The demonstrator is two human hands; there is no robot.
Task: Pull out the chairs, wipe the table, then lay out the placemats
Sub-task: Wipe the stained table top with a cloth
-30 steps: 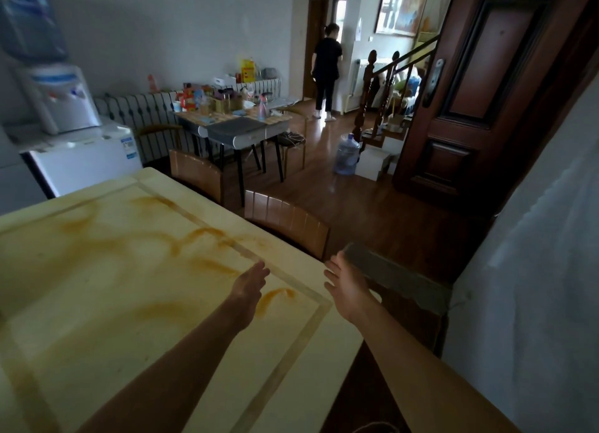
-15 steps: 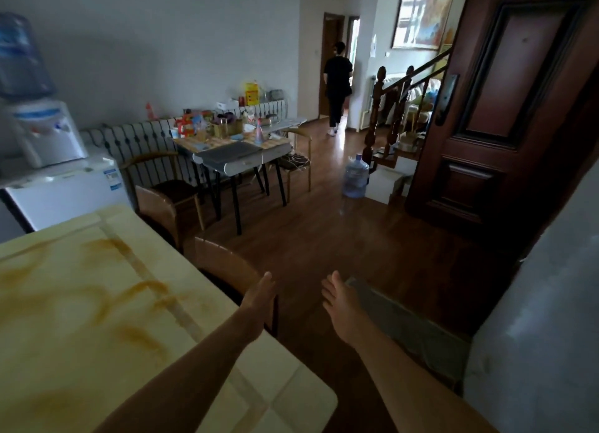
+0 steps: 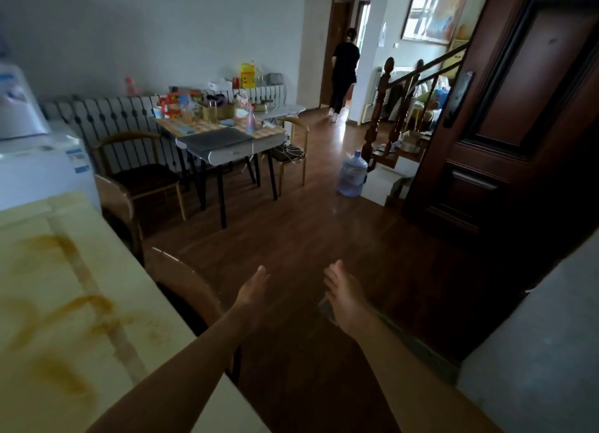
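Note:
A cream table (image 3: 58,306) with orange-brown smears fills the lower left. Two wooden chairs stand tucked against its right edge: the near chair (image 3: 181,280) and the far chair (image 3: 116,199). My left hand (image 3: 251,298) is stretched out flat just right of the near chair's curved back, not touching it, fingers straight and holding nothing. My right hand (image 3: 343,295) is held out beside it over the dark wood floor, also flat and holding nothing. No cloth or placemats show.
A cluttered small table (image 3: 227,134) with chairs stands further back by a radiator. A water jug (image 3: 352,173) sits on the floor near the stair rail (image 3: 385,108). A person in black (image 3: 344,72) walks away. A brown door (image 3: 518,108) is on the right; a white fridge (image 3: 42,170) on the left.
The view has swung right, so the table has slid to the left of frame. Both hands have passed from above the table's corner to over the floor beside the near chair.

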